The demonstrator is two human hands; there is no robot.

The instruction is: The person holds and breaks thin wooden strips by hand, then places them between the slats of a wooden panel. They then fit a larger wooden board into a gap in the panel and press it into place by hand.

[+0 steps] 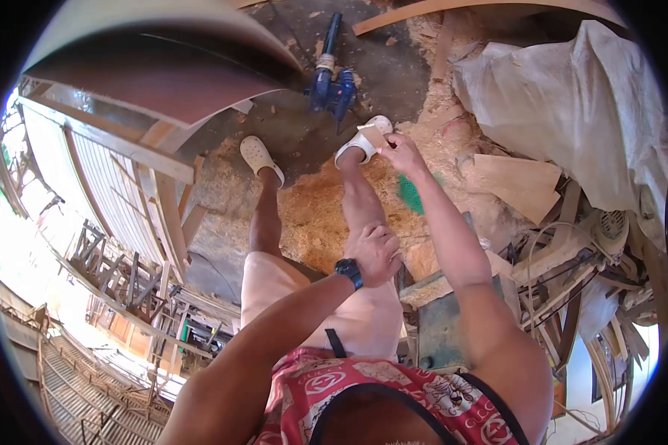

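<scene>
My right hand (404,154) is stretched out over the floor, fingers closed on a small flat piece of pale wood (372,136). In this view that piece overlaps the white clog (349,153) on my right foot. My left hand (375,254), with a dark watch (349,273) at its wrist, rests by my right knee. Its fingers are curled inward, and whatever lies under them is hidden. Ahead of my feet a blue blower (332,90) with a long dark nozzle lies on the floor.
Wood shavings (312,215) cover the floor around my legs. Right of my right forearm are green mesh (409,194), a wooden board (517,182) and a pale tarp (564,89). A large curved panel (163,81) looms at upper left. Wooden scraps (571,289) crowd the right side.
</scene>
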